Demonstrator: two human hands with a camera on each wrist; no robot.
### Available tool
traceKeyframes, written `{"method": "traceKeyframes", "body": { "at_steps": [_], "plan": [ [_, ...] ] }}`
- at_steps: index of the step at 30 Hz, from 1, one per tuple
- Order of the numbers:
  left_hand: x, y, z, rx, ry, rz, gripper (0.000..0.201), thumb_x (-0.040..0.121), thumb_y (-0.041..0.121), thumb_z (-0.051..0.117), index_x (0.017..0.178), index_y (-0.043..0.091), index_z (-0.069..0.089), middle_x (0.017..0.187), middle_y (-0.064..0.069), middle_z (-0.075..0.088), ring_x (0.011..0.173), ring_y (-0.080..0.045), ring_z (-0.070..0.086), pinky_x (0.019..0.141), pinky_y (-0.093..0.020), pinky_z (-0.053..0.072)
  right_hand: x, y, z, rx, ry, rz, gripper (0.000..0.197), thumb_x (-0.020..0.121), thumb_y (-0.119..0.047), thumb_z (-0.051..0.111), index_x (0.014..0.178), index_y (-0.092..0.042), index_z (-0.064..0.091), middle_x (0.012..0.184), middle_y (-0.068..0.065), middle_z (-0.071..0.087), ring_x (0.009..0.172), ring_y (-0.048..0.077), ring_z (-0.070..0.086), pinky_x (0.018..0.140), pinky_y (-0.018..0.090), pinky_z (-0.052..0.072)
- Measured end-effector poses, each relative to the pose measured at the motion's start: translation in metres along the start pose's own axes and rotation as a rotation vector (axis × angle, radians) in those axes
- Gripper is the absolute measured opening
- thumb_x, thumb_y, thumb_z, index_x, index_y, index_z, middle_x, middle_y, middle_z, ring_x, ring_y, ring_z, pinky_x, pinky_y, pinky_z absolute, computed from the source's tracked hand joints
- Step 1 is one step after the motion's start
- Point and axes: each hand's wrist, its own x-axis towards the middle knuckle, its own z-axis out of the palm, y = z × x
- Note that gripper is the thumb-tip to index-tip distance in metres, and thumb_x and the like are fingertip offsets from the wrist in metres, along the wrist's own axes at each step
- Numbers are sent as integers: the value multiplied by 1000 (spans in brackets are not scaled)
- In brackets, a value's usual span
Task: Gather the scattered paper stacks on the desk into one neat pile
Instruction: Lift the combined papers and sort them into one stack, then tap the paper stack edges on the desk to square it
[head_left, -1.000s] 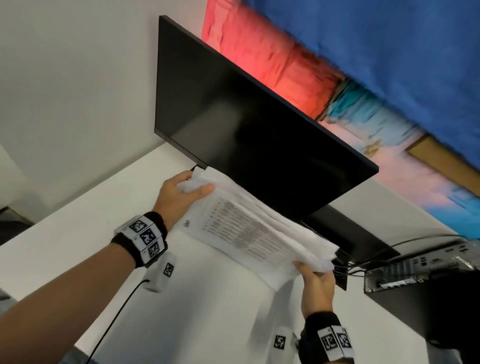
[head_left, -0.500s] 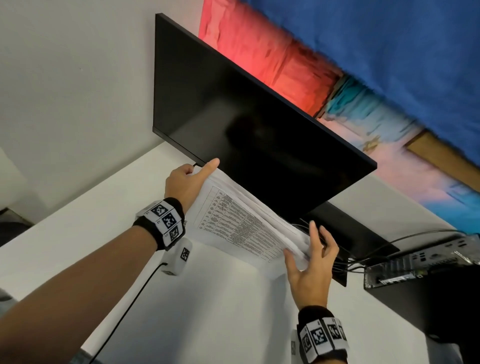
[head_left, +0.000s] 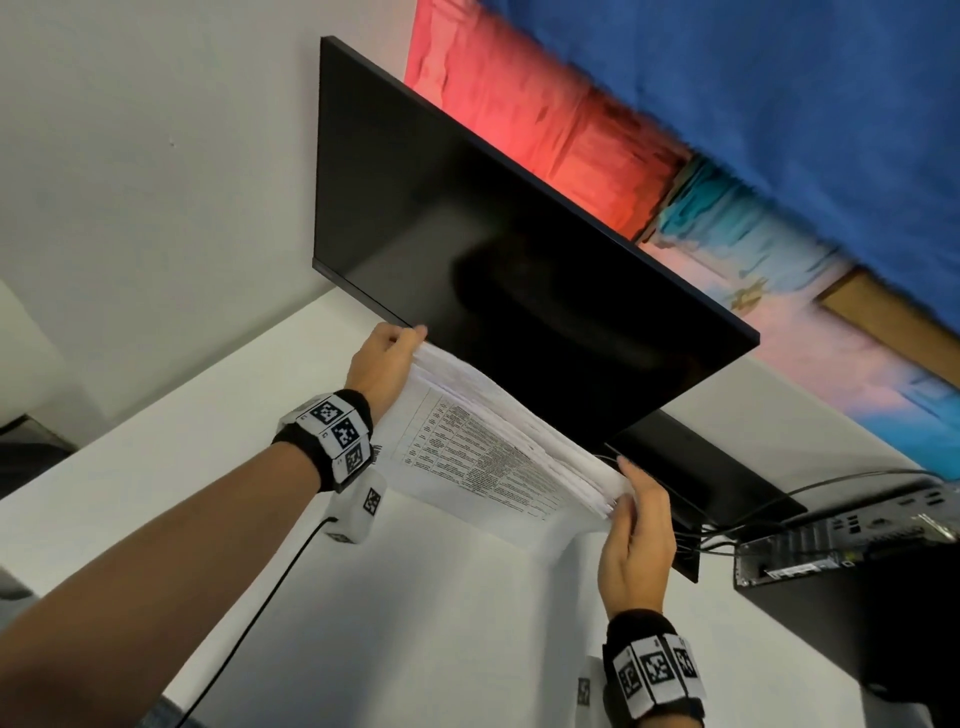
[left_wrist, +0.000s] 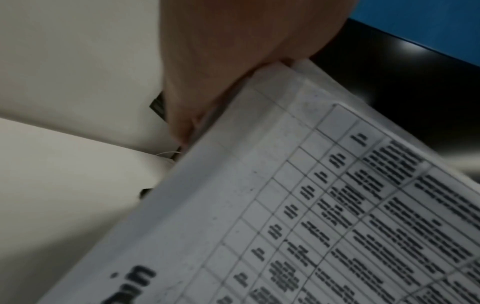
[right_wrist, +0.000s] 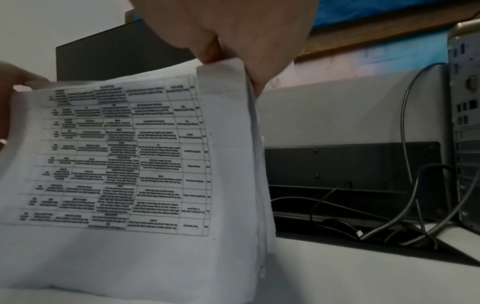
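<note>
A thick paper stack (head_left: 483, 457) with a printed table on its near sheet stands tilted on its long edge on the white desk (head_left: 415, 623), just under the monitor's lower edge. My left hand (head_left: 387, 358) holds the stack's far left end, fingers curled over the top corner. My right hand (head_left: 636, 525) holds the right end. In the right wrist view the right hand (right_wrist: 233, 37) pinches the top corner of the paper stack (right_wrist: 130, 154) between thumb and fingers. The left wrist view shows the left hand (left_wrist: 221, 61) against the end of the paper stack (left_wrist: 285, 205).
A black monitor (head_left: 493, 249) hangs over the stack, its dark base (head_left: 701, 467) close behind. A computer case (head_left: 857, 535) lies at the right with cables (head_left: 727, 530) beside my right hand. A black wrist cable (head_left: 260, 597) crosses the desk's near side.
The stack went from lying loosely spread to standing on edge, squared between both hands. The left hand moved up and back to the far end; the right hand shifted onto the right end.
</note>
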Motion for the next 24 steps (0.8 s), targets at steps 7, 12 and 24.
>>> {"method": "traceKeyframes", "body": {
  "at_steps": [7,12,24],
  "plan": [
    [2,-45,-15,117,-277,108,63,67,11,91,121,17,58,115,-7,67,106,-23,65,89,-32,54,11,25,9,17,-291,389,86,80,2,80,151,-20,38,137,1,53,122,19,55,109,38,46],
    [3,-59,-8,172,-196,100,32,77,20,84,105,9,73,102,-10,77,95,-27,74,90,-50,59,17,36,15,-147,-237,347,18,98,-11,62,114,-4,68,97,10,67,94,32,66,85,35,52],
    [-19,-104,-31,64,-366,-112,17,81,14,81,95,22,76,96,3,81,93,-20,77,93,-48,58,2,41,-13,423,-51,524,42,99,-23,62,139,-14,56,126,6,70,112,22,69,83,25,61]
  ]
}}
